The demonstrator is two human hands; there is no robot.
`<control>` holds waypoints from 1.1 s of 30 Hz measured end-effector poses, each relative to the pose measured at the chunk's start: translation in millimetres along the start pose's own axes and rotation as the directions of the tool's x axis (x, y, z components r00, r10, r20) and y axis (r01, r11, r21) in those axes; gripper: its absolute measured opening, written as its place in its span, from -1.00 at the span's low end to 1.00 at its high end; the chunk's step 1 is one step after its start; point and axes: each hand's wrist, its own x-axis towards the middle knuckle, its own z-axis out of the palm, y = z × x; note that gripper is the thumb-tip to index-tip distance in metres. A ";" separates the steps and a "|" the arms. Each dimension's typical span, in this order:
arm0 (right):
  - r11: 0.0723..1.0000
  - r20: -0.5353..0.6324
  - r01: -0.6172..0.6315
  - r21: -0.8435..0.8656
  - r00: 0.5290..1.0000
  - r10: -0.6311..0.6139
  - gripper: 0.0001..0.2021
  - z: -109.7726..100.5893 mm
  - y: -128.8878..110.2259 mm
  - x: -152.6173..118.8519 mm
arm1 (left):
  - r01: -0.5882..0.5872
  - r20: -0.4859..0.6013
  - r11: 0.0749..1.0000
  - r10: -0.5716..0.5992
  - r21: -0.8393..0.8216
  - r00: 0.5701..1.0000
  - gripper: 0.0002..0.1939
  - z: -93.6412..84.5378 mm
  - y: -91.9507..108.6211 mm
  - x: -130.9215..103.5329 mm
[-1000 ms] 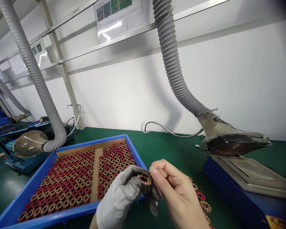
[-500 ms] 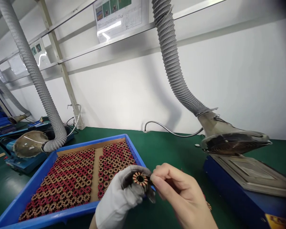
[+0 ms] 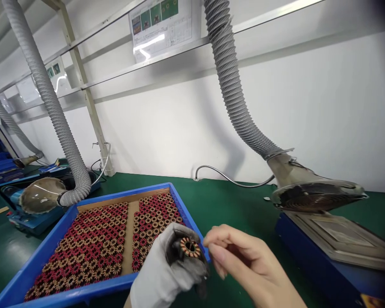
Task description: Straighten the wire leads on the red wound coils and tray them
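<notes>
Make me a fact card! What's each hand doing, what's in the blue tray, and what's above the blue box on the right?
Left hand: gloved, holding a wound ring
Right hand: bare, beside that ring; can't tell if it pinches anything
Blue tray: red and tan rings in two blocks
Above blue box: hood on grey hose

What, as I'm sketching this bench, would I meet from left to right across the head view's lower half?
Left block of wound rings, right block of wound rings, single wound ring held in the gloved left hand, bare right hand, blue box.
</notes>
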 end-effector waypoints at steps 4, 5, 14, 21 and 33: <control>0.986 -0.022 -0.048 -0.160 0.999 0.045 -0.78 2.6 -3.6 -7.9 | -0.020 -0.026 0.999 0.021 0.041 0.999 -0.69 4.2 3.0 2.1; 0.987 -0.014 -0.043 -0.156 0.999 0.041 -0.78 3.8 -4.6 -8.0 | -0.035 -0.033 0.997 0.037 0.064 0.999 -0.69 4.9 2.5 2.9; 0.990 -0.068 0.141 -0.019 0.987 -0.142 -0.75 13.2 -5.6 3.4 | -0.021 -0.191 0.999 0.012 -0.044 0.982 -0.61 17.2 0.8 15.2; 0.937 -0.109 0.086 0.340 0.993 -0.052 -0.73 20.6 1.3 3.4 | -0.023 -0.020 1.000 0.023 0.014 1.000 -0.59 3.1 2.7 7.6; 0.927 -0.151 -0.032 0.375 0.984 0.095 -0.64 20.0 -7.0 1.1 | -0.035 0.127 0.999 0.040 -0.037 0.991 -0.64 -7.7 -1.4 3.9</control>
